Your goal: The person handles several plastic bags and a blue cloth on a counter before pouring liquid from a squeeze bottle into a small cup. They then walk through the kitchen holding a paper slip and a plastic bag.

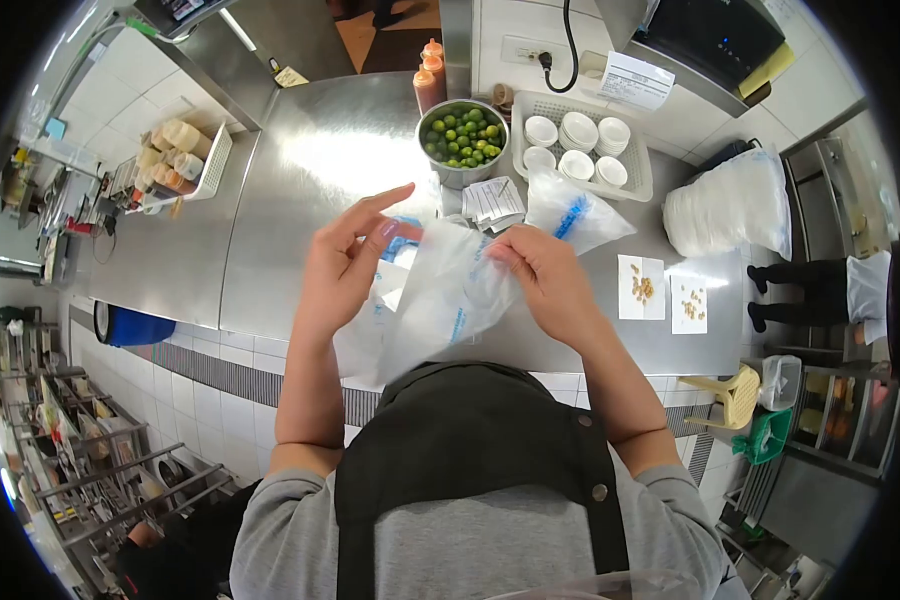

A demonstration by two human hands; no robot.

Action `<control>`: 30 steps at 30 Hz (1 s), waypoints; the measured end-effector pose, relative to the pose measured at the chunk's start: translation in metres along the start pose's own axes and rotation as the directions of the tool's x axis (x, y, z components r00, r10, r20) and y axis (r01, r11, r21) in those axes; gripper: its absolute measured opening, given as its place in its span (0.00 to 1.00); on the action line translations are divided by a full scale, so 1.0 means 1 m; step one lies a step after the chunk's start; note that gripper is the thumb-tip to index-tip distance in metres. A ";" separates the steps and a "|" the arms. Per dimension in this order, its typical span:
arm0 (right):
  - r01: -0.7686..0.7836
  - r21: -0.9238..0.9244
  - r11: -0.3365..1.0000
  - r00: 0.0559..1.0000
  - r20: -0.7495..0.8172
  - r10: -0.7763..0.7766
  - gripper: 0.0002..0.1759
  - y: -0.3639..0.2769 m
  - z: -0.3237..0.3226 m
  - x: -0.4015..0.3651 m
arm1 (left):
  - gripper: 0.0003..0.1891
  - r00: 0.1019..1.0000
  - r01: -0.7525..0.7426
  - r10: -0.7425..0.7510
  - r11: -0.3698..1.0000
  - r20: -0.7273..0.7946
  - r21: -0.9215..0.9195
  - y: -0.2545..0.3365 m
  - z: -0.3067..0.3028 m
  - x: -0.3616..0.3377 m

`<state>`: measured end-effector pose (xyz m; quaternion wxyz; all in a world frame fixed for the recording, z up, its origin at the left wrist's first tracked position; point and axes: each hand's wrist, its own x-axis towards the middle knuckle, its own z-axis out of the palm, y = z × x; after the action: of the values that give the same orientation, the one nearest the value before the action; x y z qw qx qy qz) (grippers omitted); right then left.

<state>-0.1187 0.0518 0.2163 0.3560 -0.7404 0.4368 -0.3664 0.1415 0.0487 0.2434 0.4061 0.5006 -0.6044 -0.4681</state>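
A clear plastic bag with blue print (445,300) stretches between my two hands, just above the steel counter's front edge. My right hand (545,275) is closed, pinching the bag's right side between thumb and fingers. At the left edge of the bag is my left hand (350,255). Its index finger points away while the thumb and another finger meet at the plastic; the bag partly hides that fingertip. Beyond my right hand lies another plastic bag with blue lettering (580,212). Printed slips of paper (493,203) lie behind the bag I hold.
On the steel counter (290,190) stand a pot of green limes (462,172), sauce bottles (430,80) and a basket (638,185) of white cups. To the right are a large plastic bundle (725,205) and two papers with small pieces (640,305). Another person (820,285) stands far right.
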 end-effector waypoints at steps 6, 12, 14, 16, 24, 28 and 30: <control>0.059 -0.124 0.991 0.990 0.134 -0.043 0.14 -0.013 0.002 0.011 | 0.22 0.953 -0.215 0.186 0.972 0.239 0.099 0.009 0.024 0.012; 0.130 0.123 0.984 0.990 -0.066 -0.122 0.08 -0.019 -0.008 0.001 | 0.10 0.912 -0.054 0.107 0.988 0.395 -0.141 -0.019 0.036 0.009; 0.184 0.159 0.970 0.963 -0.228 -0.145 0.11 -0.015 0.000 -0.006 | 0.08 0.878 0.019 0.066 0.985 0.474 -0.174 -0.025 0.040 0.013; 0.236 0.391 0.890 0.922 -0.380 -0.078 0.10 -0.007 0.001 -0.013 | 0.08 0.842 -0.010 0.034 0.999 0.539 -0.048 -0.037 0.041 0.022; 0.016 0.669 0.743 0.955 -0.230 0.186 0.08 0.010 -0.019 -0.051 | 0.14 0.774 -0.181 0.470 0.807 0.424 -0.562 -0.030 0.073 0.057; -0.189 0.518 0.834 0.927 -0.186 0.325 0.09 0.020 -0.027 -0.060 | 0.15 0.763 0.038 0.454 0.679 0.460 -0.733 -0.033 0.090 0.066; -0.192 0.469 0.862 0.938 -0.172 0.302 0.09 0.019 -0.033 -0.063 | 0.12 0.700 0.327 0.360 0.606 0.617 -0.725 -0.041 0.091 0.073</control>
<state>-0.1765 0.0948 0.2013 0.5048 -0.5268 0.4728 -0.4941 0.0510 -0.0117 0.1840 0.3209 0.0369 -0.4433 -0.8362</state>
